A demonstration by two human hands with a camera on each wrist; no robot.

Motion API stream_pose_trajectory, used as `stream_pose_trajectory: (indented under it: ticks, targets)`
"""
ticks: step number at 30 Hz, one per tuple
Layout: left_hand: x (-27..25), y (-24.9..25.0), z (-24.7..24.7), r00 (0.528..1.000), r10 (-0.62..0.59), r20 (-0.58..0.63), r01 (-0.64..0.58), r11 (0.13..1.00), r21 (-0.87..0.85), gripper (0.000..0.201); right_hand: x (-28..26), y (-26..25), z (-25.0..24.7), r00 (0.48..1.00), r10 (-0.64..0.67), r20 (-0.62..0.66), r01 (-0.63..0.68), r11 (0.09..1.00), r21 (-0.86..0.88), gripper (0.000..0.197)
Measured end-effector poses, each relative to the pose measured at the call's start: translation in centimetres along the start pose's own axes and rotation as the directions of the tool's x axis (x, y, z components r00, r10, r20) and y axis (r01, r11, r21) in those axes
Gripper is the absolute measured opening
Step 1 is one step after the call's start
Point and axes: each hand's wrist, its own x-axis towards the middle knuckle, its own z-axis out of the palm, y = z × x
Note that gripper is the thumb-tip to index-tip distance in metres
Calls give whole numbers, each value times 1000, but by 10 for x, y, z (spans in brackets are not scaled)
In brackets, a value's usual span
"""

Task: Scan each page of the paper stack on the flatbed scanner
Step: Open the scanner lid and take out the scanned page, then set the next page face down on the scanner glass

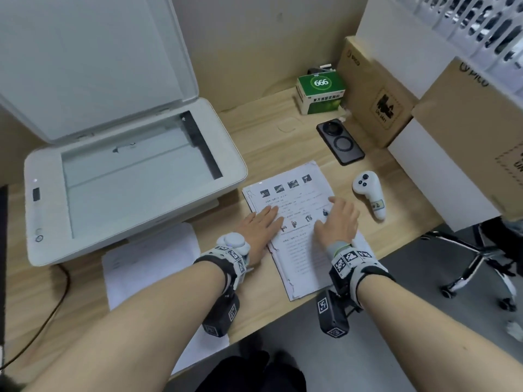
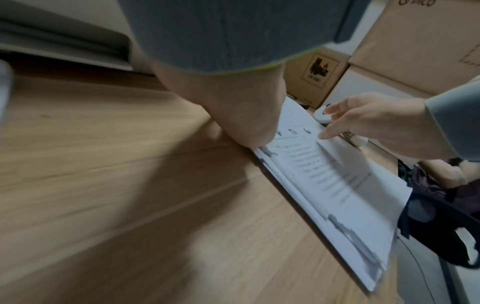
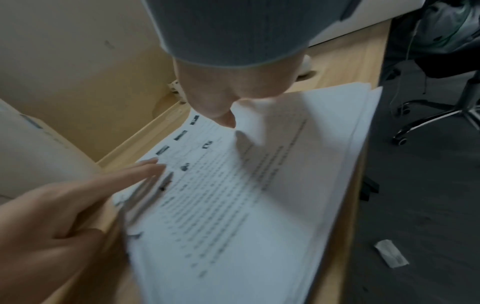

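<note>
Head view: stapled white printed paper stack (image 1: 300, 239), left hand (image 1: 261, 226) and right hand (image 1: 338, 219) flat, fingers straight. Sheets likely light, floppy; lift by right edge.

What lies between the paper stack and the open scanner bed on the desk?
Only bare wooden desk separates the paper stack from the scanner; the head view shows it.

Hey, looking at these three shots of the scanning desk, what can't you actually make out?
- Text on the paper stack: too small in the head view, motion-blurred in both wrist views.
- Left hand fingertips: hidden behind the palm in the left wrist view.
- Sheets beside the scanner: partly covered by the scanner body and left forearm.
- Right hand grip: whether it has lifted a page is unclear.
</note>
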Motion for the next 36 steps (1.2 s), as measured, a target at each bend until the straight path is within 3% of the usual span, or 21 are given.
stream_pose_trajectory:
  ticks: [4, 8, 11, 14, 16, 19, 22, 25, 32, 36]
  targets:
    - [-31, -10, -10, 995, -98, -33, 96, 994, -58, 82, -20, -29, 12, 972, -119, 204, 93, 987, 132, 34]
    - [-91, -35, -14, 961, -264, -76, 259, 963, -77, 70, -55, -68, 33, 902, -234, 364, 177, 967, 182, 9]
    - [-150, -54, 5, 900, -431, -61, 419, 896, -146, 70, -87, -100, 54, 810, -325, 488, 269, 945, 183, 16]
    - [-193, -61, 26, 865, -500, -39, 486, 855, -181, 75, -105, -114, 68, 781, -360, 511, 310, 933, 184, 20]
    - [-239, -60, 44, 791, -612, -7, 594, 771, -230, 78, -131, -130, 87, 715, -416, 562, 392, 904, 170, 25]
    - [-283, -58, 72, 710, -704, 14, 678, 678, -285, 76, -154, -142, 100, 671, -433, 602, 468, 877, 110, 36]
    - [-300, -54, 87, 679, -731, 61, 691, 610, -387, 72, -161, -144, 104, 686, -421, 594, 483, 873, 61, 31]
    - [-304, -47, 93, 692, -720, 55, 679, 623, -389, 70, -164, -141, 102, 693, -423, 584, 477, 876, 68, 25]
    - [-303, -32, 100, 673, -736, 73, 699, 600, -389, 64, -172, -134, 95, 689, -439, 576, 507, 861, 50, 25]
    - [-303, -28, 92, 680, -726, 103, 707, 612, -354, 56, -172, -130, 80, 672, -469, 572, 585, 811, -22, 27]
